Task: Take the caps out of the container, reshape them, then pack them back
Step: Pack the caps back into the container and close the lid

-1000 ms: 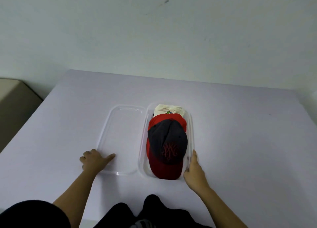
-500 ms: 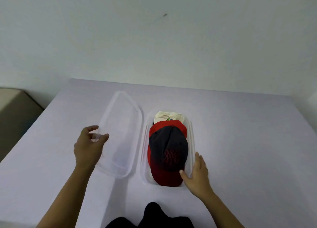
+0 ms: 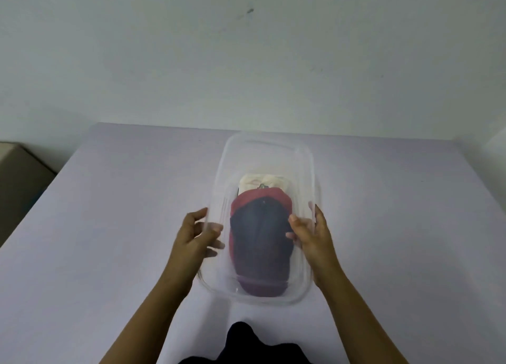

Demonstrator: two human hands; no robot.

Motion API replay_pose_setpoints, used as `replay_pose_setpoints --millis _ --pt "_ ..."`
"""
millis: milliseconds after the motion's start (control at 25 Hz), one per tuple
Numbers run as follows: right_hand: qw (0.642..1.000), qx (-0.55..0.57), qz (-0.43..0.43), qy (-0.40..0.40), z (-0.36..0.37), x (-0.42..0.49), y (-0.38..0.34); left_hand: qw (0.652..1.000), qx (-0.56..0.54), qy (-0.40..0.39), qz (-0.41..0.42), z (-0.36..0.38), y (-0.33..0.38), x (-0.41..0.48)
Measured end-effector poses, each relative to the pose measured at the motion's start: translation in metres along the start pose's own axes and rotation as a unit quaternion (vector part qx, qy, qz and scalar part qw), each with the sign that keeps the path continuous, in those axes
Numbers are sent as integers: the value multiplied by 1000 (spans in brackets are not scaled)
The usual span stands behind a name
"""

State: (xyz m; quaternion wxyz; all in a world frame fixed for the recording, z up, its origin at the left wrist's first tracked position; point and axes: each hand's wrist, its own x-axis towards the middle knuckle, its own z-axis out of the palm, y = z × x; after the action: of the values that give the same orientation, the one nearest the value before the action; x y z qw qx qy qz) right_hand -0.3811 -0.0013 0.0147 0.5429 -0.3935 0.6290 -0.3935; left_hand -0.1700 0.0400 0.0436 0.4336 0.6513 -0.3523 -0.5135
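Observation:
A clear plastic lid (image 3: 269,150) hangs in the air over the clear container, seen only through the lid. My left hand (image 3: 195,233) grips the lid's left edge and my right hand (image 3: 310,231) grips its right edge. Through the lid I see a navy and red cap (image 3: 260,243) on top, its red brim nearest me. A cream cap (image 3: 262,181) lies behind it at the container's far end. The container's own walls blur into the lid.
The pale lilac table (image 3: 109,226) spreads wide on both sides. A brown box (image 3: 19,177) stands off the table's left edge. A white wall rises behind. Dark clothing (image 3: 246,344) shows at the near edge.
The lid lay flat left of the container, was lifted by my left hand, and now both hands hold it above the container. My right hand left the container's side.

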Motion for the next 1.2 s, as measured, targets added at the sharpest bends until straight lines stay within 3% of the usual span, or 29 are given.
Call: replay_pose_setpoints --millis 200,480,920,1200 --pt "997 -65 48 11 -4 21 35 980 198 24 -31 23 -31 32" --pt "995 -94 37 6 3 45 51 947 318 -24 33 40 -72 61" --pt "995 -77 54 17 2 54 67 956 291 5 35 40 -86 68" --pt "980 -193 2 41 7 53 73 927 369 48 53 48 -85 63"
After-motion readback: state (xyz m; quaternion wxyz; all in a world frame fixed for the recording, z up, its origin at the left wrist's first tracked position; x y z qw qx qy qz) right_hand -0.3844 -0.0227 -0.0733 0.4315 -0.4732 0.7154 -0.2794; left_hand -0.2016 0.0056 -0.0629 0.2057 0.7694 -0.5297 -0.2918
